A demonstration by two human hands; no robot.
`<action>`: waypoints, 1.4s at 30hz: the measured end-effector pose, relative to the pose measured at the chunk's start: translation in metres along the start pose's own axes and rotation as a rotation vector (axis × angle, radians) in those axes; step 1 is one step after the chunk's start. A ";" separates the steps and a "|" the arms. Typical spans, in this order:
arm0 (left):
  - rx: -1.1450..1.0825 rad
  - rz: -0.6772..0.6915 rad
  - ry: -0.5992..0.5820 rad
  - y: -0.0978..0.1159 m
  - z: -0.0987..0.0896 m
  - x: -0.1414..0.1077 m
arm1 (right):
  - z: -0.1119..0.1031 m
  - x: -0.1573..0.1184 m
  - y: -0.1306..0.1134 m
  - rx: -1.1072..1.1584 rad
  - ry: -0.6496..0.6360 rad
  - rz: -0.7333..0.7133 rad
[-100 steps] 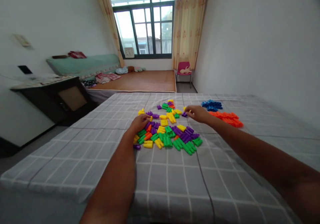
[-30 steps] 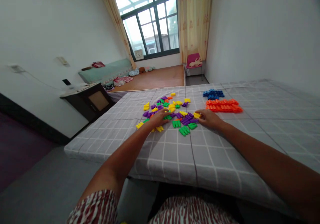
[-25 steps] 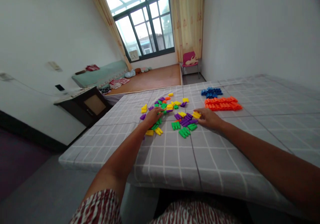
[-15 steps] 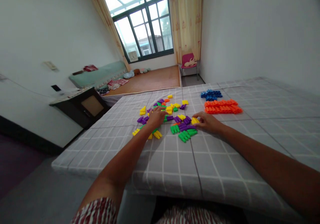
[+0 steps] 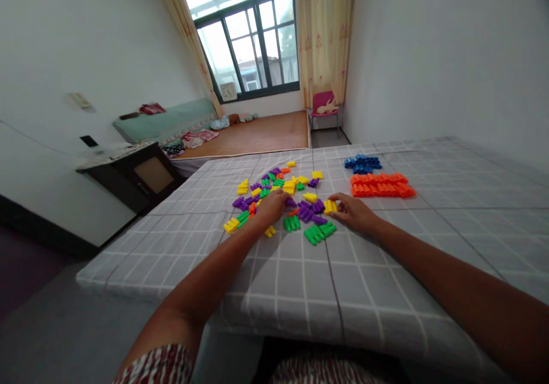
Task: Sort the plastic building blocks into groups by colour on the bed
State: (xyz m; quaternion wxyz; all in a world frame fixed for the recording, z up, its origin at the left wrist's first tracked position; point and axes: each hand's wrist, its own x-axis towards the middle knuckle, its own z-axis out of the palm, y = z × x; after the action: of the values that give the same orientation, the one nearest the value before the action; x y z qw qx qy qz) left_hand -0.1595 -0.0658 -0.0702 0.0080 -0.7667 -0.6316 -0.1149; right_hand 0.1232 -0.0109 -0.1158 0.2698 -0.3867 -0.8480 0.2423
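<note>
Yellow, purple, green and orange plastic toy blocks lie scattered over the cloth, among them a green block (image 5: 315,234) and a purple block cluster (image 5: 306,211). My left hand (image 5: 273,207) reaches into the pile with its fingers closed at a purple toy block (image 5: 291,202). Part of the pile is hidden beneath that hand and forearm. On the right side of the pile, the thumb and fingers of my right hand (image 5: 352,211) pinch a yellow toy block (image 5: 330,207) low over the cloth.
Orange blocks (image 5: 381,186) stand in neat rows to the right, with a group of blue blocks (image 5: 362,163) behind them. A grey checked cloth (image 5: 369,281) covers the table. Beyond are a bed (image 5: 266,135), a dark cabinet (image 5: 141,175) and a pink chair (image 5: 322,101).
My left hand has moved right and nearer to me, onto the purple block. My right hand keeps the yellow block, shifted slightly. The view has turned a little.
</note>
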 end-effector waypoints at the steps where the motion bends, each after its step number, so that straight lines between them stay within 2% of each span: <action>1: 0.044 -0.045 0.011 -0.003 -0.002 0.000 | 0.000 0.000 0.001 -0.017 0.022 0.001; 3: 0.114 -0.125 0.015 -0.005 -0.004 -0.002 | 0.001 0.001 0.004 -0.035 0.041 0.023; 5: 0.122 -0.130 0.041 -0.001 -0.002 -0.005 | 0.001 0.001 0.005 -0.010 0.045 0.039; 8: 0.011 0.065 0.098 0.014 0.007 -0.012 | 0.003 0.001 0.004 0.063 0.044 -0.008; 10: -0.062 0.201 0.087 0.026 0.013 -0.016 | 0.005 0.001 0.003 0.089 0.022 -0.035; 13: -0.104 0.258 0.057 0.036 0.018 -0.018 | 0.007 0.002 0.001 0.083 -0.003 -0.009; 17: -0.181 0.222 0.040 0.025 0.017 -0.014 | 0.009 0.003 0.000 0.075 0.012 0.009; 20: -0.165 0.127 0.127 0.009 0.019 -0.014 | 0.007 0.003 -0.002 0.030 -0.007 0.004; 23: -0.134 0.089 0.186 -0.002 0.022 -0.014 | -0.005 0.004 -0.003 -0.033 -0.022 -0.006; 25: -0.118 0.098 0.195 -0.005 0.022 -0.015 | -0.022 0.002 0.001 -0.087 -0.034 0.013; 29: -0.100 0.142 0.197 -0.006 0.018 -0.014 | -0.065 -0.014 0.023 -0.194 -0.061 0.141; 32: -0.103 0.157 0.195 -0.006 0.016 -0.010 | -0.086 -0.033 0.043 -0.213 -0.063 0.197; 36: -0.090 0.167 0.173 -0.004 0.016 -0.006 | -0.088 -0.050 0.057 -0.156 -0.038 0.144; 42: -0.069 0.211 0.166 -0.005 0.000 -0.003 | -0.080 -0.047 0.056 -0.148 -0.037 0.088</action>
State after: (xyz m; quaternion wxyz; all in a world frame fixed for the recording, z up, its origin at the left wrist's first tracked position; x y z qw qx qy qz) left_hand -0.1649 -0.0676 -0.0711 0.0460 -0.8165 -0.5404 -0.1979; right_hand 0.2305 0.0007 -0.1044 0.2140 -0.4378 -0.8506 0.1977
